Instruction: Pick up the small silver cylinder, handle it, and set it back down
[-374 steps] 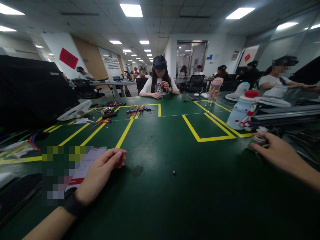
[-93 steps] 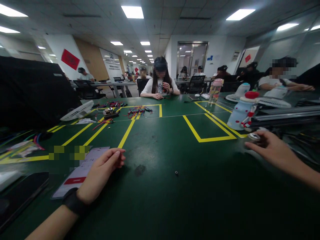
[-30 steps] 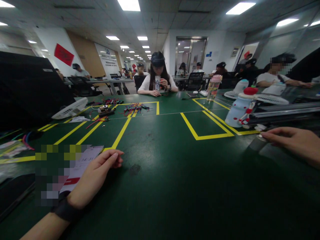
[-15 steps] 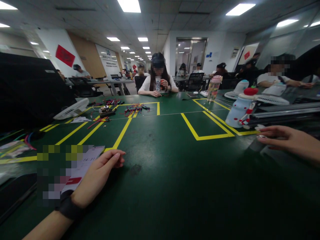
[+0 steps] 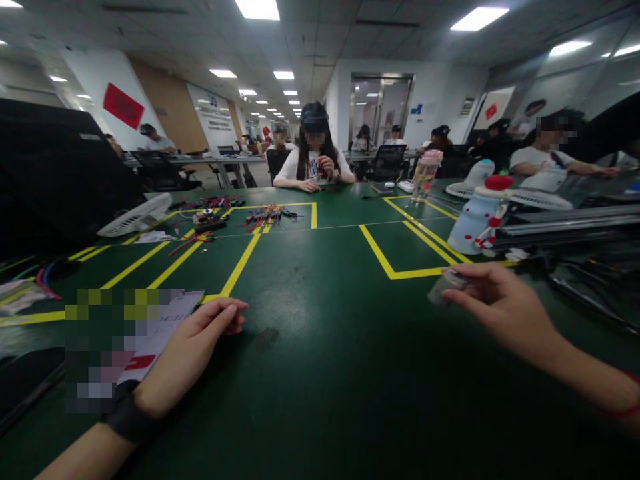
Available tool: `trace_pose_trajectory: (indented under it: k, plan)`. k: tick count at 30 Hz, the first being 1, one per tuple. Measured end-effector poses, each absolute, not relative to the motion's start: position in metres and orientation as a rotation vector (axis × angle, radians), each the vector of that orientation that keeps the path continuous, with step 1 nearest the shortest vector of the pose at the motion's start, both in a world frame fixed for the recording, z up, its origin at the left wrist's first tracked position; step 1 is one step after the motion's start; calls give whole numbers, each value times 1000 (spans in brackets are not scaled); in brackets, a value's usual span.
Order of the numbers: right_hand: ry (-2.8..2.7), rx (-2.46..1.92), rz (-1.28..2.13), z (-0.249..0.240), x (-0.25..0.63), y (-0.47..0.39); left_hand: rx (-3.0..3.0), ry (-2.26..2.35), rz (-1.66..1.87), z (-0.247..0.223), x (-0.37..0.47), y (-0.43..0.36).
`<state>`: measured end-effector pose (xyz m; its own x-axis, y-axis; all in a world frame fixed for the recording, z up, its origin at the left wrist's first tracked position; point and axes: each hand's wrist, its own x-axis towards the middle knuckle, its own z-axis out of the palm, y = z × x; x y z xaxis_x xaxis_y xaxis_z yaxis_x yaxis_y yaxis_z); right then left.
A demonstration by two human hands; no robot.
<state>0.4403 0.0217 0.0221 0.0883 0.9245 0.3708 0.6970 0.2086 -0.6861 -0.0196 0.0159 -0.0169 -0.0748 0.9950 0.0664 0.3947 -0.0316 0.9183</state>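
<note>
Well to the left of the pale-blue bottle (image 5: 473, 223), a phone (image 5: 167, 323) lies on the green bench (image 5: 350, 380), part of its screen showing. The person's left hand (image 5: 215, 330) rests right by the phone, fingers loosely curled; I see nothing in it, though I can't tell what the curl might hide. Farther back, also left of the bottle, bundles of wires (image 5: 269, 216) sit beyond the reach of both hands. Nearer the bottle, yellow tape (image 5: 376, 252) marks out a shape. In front of the bottle and slightly to its left is a small translucent container (image 5: 440, 289), narrowly pinched between thumb and fingers of the right hand (image 5: 505, 307). I'd judge the grasp done and the release not yet made. It's too blurred for me to say what's inside, or whether its base touches the bench.
</note>
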Motion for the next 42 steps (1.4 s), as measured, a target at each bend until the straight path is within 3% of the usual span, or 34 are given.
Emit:
trace_pose_trajectory:
  k: [3,7,14,19,24,31,38,42]
  plan:
    - [-1871,-1163,700,18,378,19,1512,1548,1092,-16,-21,15]
    - [-2094,-929,833,5,328,17,1535,1564,1078,-13,-20,14]
    - [-2012,-1017,1021,-6,322,14,1794,1690,931,1,3,8]
    - [-1956,-1001,1167,-6,319,17,2156,1379,758,30,63,2]
    - [-1928,-913,1230,-10,316,18,2273,1113,802,46,119,8]
    - [-2013,-1018,1017,-4,318,14,2081,1260,1063,51,105,20]
    - [-2004,-1076,955,-4,318,12,2245,1311,694,7,105,20]
    - [-2001,-1082,966,-4,316,12,2254,1317,647,5,109,20]
